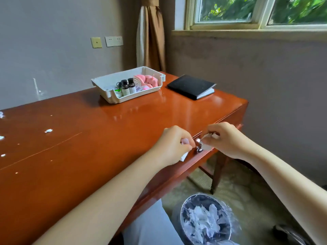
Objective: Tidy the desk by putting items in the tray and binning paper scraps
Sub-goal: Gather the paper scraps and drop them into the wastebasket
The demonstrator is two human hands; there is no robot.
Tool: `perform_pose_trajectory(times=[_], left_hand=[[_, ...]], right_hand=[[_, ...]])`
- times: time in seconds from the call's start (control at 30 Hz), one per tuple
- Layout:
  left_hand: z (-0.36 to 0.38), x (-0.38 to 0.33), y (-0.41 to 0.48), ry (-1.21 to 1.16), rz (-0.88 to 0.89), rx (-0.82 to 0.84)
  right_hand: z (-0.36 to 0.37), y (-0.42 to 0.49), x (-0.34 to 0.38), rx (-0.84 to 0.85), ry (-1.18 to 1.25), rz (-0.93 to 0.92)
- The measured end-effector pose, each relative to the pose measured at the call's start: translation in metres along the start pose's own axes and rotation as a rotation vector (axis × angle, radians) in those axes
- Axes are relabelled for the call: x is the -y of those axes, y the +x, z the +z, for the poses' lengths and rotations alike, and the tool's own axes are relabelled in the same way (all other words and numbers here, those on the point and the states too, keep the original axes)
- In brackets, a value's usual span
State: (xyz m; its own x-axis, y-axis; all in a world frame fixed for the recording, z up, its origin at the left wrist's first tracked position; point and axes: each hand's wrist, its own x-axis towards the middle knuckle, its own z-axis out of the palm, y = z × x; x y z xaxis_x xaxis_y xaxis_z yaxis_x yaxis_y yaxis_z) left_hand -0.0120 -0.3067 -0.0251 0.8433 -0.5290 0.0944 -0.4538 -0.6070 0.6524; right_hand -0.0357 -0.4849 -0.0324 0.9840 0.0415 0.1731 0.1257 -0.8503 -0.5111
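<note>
Left hand (174, 145): scraps (184, 157) are clutched.
Right hand (228, 139): scraps are pinched.
Bin (177, 216): set directly below, nearer right hand.

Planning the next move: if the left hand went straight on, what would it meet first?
Probably the paper scrap pinched by the right hand, just across from the left hand; depth is unclear.

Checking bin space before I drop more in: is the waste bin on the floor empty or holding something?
Not empty: white paper scraps lie piled inside the waste bin, below its rim.
</note>
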Motion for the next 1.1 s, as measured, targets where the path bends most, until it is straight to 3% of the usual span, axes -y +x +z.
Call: perform_pose_trajectory(times=[0.2, 0.6, 0.83, 1.1], left_hand=[[0.079, -0.007, 0.032, -0.018, 0.004, 0.153], [0.224, 0.074, 0.069, -0.026, -0.361, 0.31], [0.263, 0.103, 0.071, -0.195, -0.495, 0.462], [0.261, 0.108, 0.056, -0.162, -0.48, 0.606]], right_hand=[[0.011, -0.024, -0.066, 0.037, 0.048, 0.18], [0.143, -0.033, -0.18, 0.303, 0.129, 0.517], [0.198, -0.039, -0.208, 0.394, 0.172, 0.691], [0.192, -0.045, -0.213, 0.464, 0.153, 0.665]])
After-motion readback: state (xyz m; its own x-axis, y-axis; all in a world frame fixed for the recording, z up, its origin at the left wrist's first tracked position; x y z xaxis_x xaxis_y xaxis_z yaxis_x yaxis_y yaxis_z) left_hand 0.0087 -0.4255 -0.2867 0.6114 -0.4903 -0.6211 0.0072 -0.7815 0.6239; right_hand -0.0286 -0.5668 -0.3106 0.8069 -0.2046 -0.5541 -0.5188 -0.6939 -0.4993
